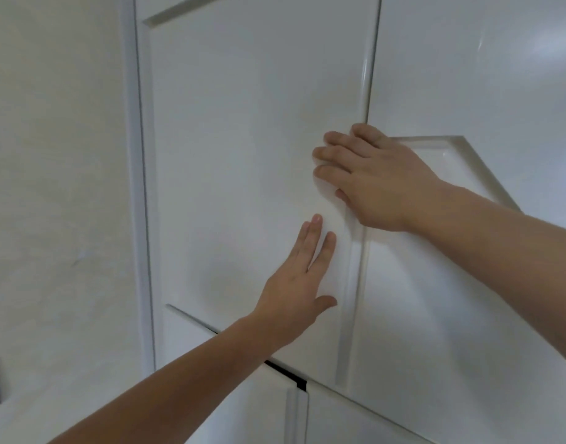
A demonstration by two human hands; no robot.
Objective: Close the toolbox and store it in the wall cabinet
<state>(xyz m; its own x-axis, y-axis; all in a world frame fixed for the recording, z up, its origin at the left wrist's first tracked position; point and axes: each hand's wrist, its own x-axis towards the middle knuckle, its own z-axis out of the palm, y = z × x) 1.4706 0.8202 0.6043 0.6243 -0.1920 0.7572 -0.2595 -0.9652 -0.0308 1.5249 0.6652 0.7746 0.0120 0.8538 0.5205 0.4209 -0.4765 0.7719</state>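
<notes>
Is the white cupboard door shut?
It looks shut. The cupboard door sits level with the next door, only a thin seam between. Both hands, left and right, lie flat on it.

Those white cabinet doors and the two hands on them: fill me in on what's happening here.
A person has both hands flat on a white wall cabinet door. The left hand lies open-palmed low on the panel, fingers pointing up. The right hand rests higher, at the door's right edge, where it meets the neighbouring door. The door looks closed or nearly so. No toolbox is in view, so whether it is inside cannot be told. Neither hand holds anything.
</notes>
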